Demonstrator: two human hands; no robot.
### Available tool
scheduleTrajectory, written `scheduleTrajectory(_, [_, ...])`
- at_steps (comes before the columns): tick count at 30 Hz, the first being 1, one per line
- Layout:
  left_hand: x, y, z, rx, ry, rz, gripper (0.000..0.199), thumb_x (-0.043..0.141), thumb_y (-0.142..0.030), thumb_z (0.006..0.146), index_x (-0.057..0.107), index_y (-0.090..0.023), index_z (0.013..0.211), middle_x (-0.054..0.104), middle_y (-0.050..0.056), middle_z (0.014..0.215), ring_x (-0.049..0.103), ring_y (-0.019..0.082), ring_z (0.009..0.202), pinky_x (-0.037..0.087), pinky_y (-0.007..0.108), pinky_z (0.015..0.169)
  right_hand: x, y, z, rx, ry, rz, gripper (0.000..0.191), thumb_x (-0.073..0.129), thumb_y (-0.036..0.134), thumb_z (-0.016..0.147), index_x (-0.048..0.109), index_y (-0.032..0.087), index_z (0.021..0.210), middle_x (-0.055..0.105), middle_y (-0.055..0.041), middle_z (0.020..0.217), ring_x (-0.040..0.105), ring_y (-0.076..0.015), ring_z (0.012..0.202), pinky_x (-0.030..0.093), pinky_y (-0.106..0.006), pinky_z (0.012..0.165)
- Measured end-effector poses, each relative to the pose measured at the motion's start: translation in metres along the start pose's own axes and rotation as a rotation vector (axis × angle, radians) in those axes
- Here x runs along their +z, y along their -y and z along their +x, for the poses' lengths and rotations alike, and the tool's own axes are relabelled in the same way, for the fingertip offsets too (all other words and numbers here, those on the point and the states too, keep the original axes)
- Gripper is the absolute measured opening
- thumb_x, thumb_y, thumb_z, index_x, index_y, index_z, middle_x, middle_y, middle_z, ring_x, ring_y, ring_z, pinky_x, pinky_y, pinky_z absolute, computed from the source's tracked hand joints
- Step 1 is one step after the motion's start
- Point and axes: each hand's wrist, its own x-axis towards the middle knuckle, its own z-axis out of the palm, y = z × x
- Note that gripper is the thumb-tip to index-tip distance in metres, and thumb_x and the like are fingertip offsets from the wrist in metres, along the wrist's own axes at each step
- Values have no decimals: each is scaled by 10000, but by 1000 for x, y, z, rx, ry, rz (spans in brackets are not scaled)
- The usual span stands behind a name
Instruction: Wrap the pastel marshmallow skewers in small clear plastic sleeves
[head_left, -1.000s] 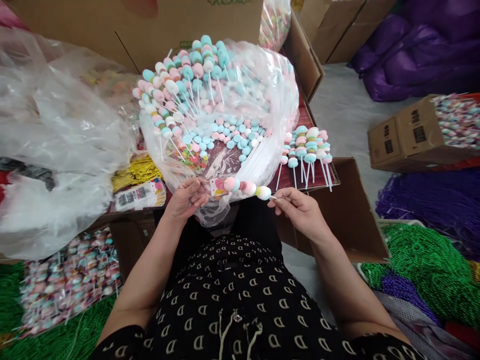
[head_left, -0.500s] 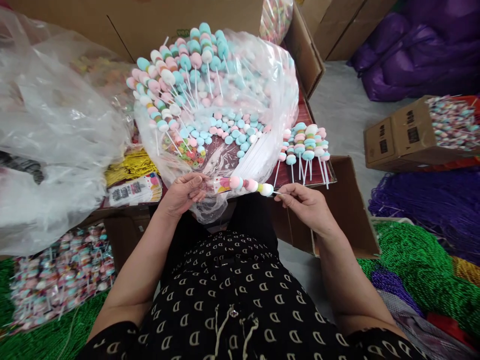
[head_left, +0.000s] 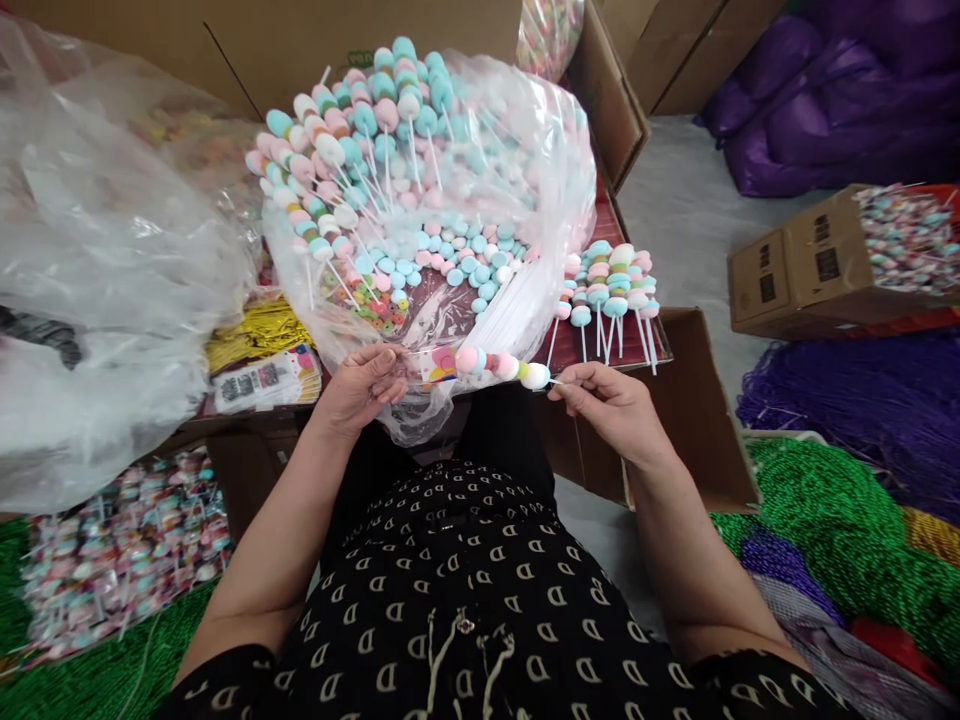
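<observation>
My left hand (head_left: 369, 385) pinches a small clear wrapper (head_left: 437, 365) with a colourful print. In my right hand (head_left: 604, 398), thumb and fingers close on the white stick of a marshmallow skewer (head_left: 506, 367). Pink, white and pale blue marshmallows alternate on it with red and yellow-green gummy pieces. The skewer lies nearly level, its far end at the wrapper's edge; whether the tip is inside I cannot tell. Behind my hands, a large clear plastic bag (head_left: 555, 130) holds loose marshmallows (head_left: 469, 265), gummy rings (head_left: 375, 305) and white sticks (head_left: 506, 315). Finished-looking skewers (head_left: 382, 110) rest on the bag.
More skewers (head_left: 619, 280) lie at the table's right edge. Printed wrappers (head_left: 262, 385) and yellow ties (head_left: 259, 335) sit left. An open carton (head_left: 694, 400) stands below right. A box of wrapped skewers (head_left: 127, 550) is lower left; another carton (head_left: 802, 265) is right.
The wrapper's print faces up more fully beside the skewer's far end. Both hands stay in nearly the same place, and the view has shifted slightly.
</observation>
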Motion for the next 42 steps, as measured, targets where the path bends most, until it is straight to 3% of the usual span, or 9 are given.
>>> scheduleTrajectory(13, [7, 4, 3, -13, 64, -39, 337, 991, -400, 628, 823, -149, 778, 376, -83, 362, 364, 50, 310, 404, 211, 391, 3, -14, -4, -45, -26, -56, 184, 740, 400, 903, 739, 218, 931, 767, -19, 803, 581, -132, 617, 477, -286, 584])
scheduleTrajectory(23, [9, 1, 4, -37, 27, 14, 379, 1014, -412, 565, 827, -149, 764, 381, -83, 345, 353, 46, 305, 409, 208, 384, -2, -11, -1, -52, -30, -91, 156, 755, 377, 873, 756, 222, 895, 778, -25, 838, 653, -159, 704, 508, -294, 620])
scheduleTrajectory(31, [18, -16, -5, -14, -64, 177, 143, 902, -190, 613, 812, -142, 714, 372, -70, 361, 337, 42, 336, 356, 191, 375, -4, -8, 3, -101, -83, -148, 140, 768, 361, 852, 764, 224, 879, 766, -8, 821, 651, -149, 694, 517, -286, 643])
scheduleTrajectory(36, [21, -16, -5, 15, -54, 244, 157, 892, -198, 578, 831, -159, 718, 381, -68, 367, 323, 44, 348, 312, 199, 374, -2, -5, 1, -123, -40, -176, 128, 747, 347, 875, 776, 223, 887, 783, -7, 824, 683, -157, 700, 541, -294, 669])
scheduleTrajectory(42, [18, -20, -4, 55, -55, 400, 169, 861, -252, 648, 852, -162, 790, 508, -29, 423, 376, 56, 374, 295, 198, 398, -4, -1, -2, -208, -85, -272, 84, 743, 291, 895, 804, 236, 912, 811, -6, 859, 727, -168, 749, 580, -299, 726])
